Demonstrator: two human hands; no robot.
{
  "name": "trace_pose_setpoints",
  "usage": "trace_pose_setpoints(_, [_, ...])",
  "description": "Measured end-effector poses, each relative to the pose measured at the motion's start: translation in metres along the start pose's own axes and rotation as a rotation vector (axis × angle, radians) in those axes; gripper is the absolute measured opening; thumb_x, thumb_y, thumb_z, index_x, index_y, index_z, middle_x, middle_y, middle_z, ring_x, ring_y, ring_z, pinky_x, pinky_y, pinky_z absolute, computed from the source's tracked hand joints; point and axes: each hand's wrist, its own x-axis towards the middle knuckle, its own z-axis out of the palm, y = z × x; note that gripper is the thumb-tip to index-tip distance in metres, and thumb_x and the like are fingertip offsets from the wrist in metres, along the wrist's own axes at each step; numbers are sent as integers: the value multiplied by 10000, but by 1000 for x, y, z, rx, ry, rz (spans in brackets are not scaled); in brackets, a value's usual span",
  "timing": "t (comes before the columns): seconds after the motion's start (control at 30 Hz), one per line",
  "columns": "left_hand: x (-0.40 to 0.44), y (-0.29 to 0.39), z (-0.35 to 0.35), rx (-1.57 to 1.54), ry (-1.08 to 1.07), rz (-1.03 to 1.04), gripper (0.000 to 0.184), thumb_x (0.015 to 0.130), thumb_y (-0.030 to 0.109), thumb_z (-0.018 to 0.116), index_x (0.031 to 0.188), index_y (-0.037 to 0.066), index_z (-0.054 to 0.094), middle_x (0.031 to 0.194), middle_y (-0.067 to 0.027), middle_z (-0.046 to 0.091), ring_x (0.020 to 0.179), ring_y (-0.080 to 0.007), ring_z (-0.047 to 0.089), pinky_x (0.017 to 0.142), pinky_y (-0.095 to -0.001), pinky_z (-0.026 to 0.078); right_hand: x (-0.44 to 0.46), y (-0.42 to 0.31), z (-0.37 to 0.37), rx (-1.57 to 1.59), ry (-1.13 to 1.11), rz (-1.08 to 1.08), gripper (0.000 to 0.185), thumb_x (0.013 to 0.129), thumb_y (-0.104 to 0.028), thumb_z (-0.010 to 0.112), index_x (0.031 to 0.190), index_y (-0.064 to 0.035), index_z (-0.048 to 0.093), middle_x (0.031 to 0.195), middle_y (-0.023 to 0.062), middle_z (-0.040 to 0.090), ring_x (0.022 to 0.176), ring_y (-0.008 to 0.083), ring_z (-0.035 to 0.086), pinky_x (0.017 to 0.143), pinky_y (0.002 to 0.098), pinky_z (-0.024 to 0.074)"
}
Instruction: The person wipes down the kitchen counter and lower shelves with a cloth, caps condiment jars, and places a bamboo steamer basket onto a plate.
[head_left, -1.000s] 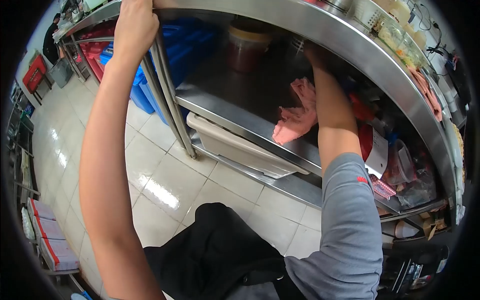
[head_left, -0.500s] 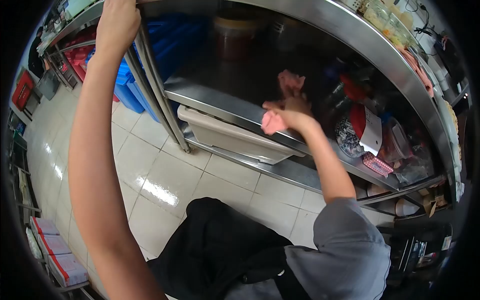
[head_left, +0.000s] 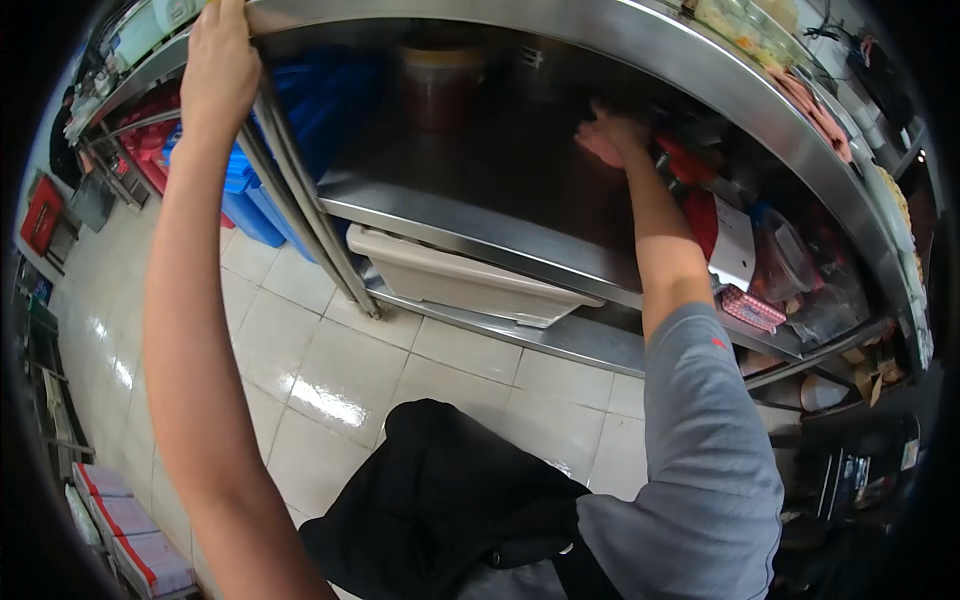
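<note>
Up at the top left, my left hand [head_left: 222, 75] grips the edge of the steel table [head_left: 330, 14], its fingertips cut off by the frame. Deep inside the shelf space below the tabletop, my right hand [head_left: 622, 132] presses a pink cloth [head_left: 598, 148] on the dark metal shelf [head_left: 470, 185]. Part of the cloth is hidden under the hand, and the spot is dim. Behind and left of it stands a tub with a yellowish lid [head_left: 440, 85]. Just right of my right forearm are a red object [head_left: 688, 160] and a white card [head_left: 733, 245].
A beige bin [head_left: 460, 275] sits under the shelf. Blue containers [head_left: 255, 195] stand left of the table legs [head_left: 305, 190]. Clear plastic tubs [head_left: 785, 255] and a pink checked packet [head_left: 752, 308] crowd the shelf's right end. Boxes [head_left: 135, 530] are at lower left; a person [head_left: 65, 140] stands far left.
My right hand has moved from the shelf's front edge farther back and slightly right, taking the pink cloth along. My left hand keeps hold of the table, and the view has shifted slightly.
</note>
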Motion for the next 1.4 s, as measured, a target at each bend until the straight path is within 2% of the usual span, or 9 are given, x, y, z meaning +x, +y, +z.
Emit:
trace_pose_setpoints(0.2, [-2, -4, 2, 42, 41, 57, 562, 763, -65, 457, 1301, 98, 459, 1220, -194, 515, 1182, -397, 472, 1023, -458, 382, 9, 32, 78, -181, -123, -257, 545, 873, -544, 555, 1307, -213, 559, 1309, 79, 559, 1177, 296, 550, 976, 437, 467])
trace_pose_setpoints(0.33, [-2, 4, -2, 31, 2, -15, 553, 772, -57, 439, 1300, 106, 463, 1215, -189, 524, 1182, -390, 476, 1022, -455, 384, -87, -136, 38, 485, -309, -104, 344, 899, -436, 516, 849, -168, 727, 919, 99, 708, 915, 281, 677, 810, 424, 539])
trace_pose_setpoints(0.43, [-1, -6, 5, 52, 15, 22, 571, 773, -53, 441, 1313, 133, 458, 1211, -185, 529, 1187, -392, 472, 1017, -464, 388, -198, -249, 26, 674, 111, -864, 233, 881, -318, 527, 910, -178, 710, 1088, 108, 650, 1004, 311, 625, 801, 472, 515])
trace_pose_setpoints(0.5, [-2, -2, 2, 81, -3, -7, 563, 791, -38, 435, 1329, 128, 438, 1206, -204, 533, 1178, -413, 479, 1000, -484, 400, -267, -288, -47, 500, -119, -1143, 127, 775, -246, 656, 846, -169, 728, 912, 21, 706, 893, 233, 637, 755, 403, 528])
trace_pose_setpoints(0.6, [1, -1, 4, 133, -19, -47, 524, 815, -7, 430, 1327, 104, 430, 1207, -227, 534, 1161, -433, 492, 993, -499, 401, -358, -270, -50, 1033, -355, -1048, 87, 844, -146, 605, 849, -102, 680, 836, 31, 715, 788, 207, 669, 628, 356, 533])
trace_pose_setpoints(0.73, [0, -13, 12, 116, 25, 15, 489, 850, 27, 429, 1335, 88, 433, 1239, -240, 531, 1174, -423, 497, 1002, -502, 392, -394, -167, -34, 2077, -1132, 32, 231, 987, -214, 499, 986, -29, 637, 951, 121, 698, 798, 195, 684, 682, 321, 548])
trace_pose_setpoints(0.9, [1, -21, 24, 117, 60, 24, 519, 850, 68, 427, 1368, 91, 419, 1327, -225, 509, 1254, -392, 467, 1049, -476, 365, -368, -117, -3, 1620, -817, 540, 307, 1038, -232, 414, 1117, -9, 609, 1012, 126, 680, 801, 149, 662, 658, 287, 530])
trace_pose_setpoints(1.2, [5, -73, 48, 219, 90, 129, 499, 859, 182, 438, 1352, 104, 442, 1311, -205, 528, 1238, -403, 463, 1017, -494, 393, -334, -170, 73, 1885, -712, 530, 294, 1005, -216, 472, 1079, 35, 607, 1006, 101, 672, 861, 159, 635, 727, 283, 512])
trace_pose_setpoints(1.4, [6, -99, 56, 476, -184, -25, 438, 915, 317, 398, 1268, 95, 533, 1337, -174, 525, 1253, -346, 468, 1008, -474, 398, -353, 6, -26, 1289, -1059, 290, 242, 935, -208, 584, 1060, -22, 674, 995, 62, 693, 919, 158, 642, 843, 300, 515])
